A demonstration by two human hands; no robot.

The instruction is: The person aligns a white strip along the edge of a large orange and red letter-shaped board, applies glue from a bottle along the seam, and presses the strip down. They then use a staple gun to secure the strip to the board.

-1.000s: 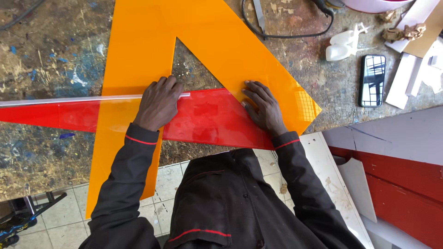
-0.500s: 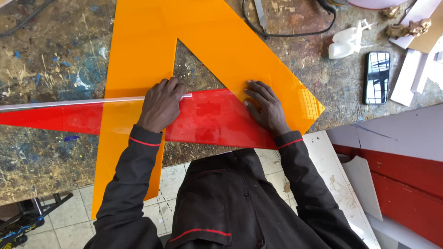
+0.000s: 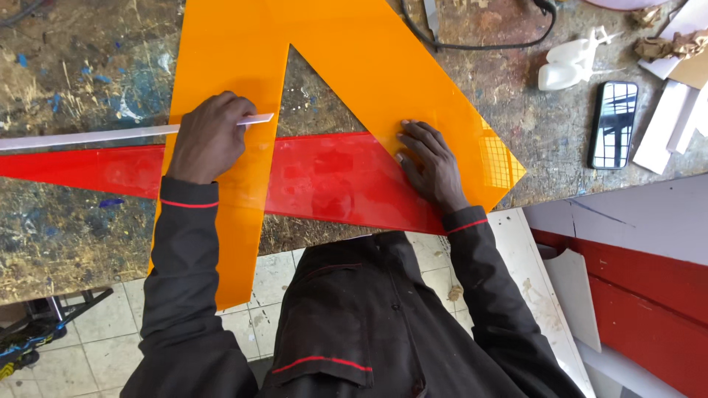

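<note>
While right hand point(image 3: 435, 166) stays flat, fingers spread, pinning red sheet point(image 3: 324, 177) mid-frame over orange sheet point(image 3: 369, 66), I note left hand point(image 3: 210, 136) now pinching white strip point(image 3: 88, 137), its tip pulled left versus half-second ago. Strip sliding along red edge.

Scarred workbench point(image 3: 66, 228): orange sheet point(image 3: 354, 51), phone point(image 3: 613, 124), white bottle point(image 3: 568, 65), cable point(image 3: 479, 44).

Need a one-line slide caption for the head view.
Left hand holds a white strip while right hand presses red sheet over orange sheet.
</note>
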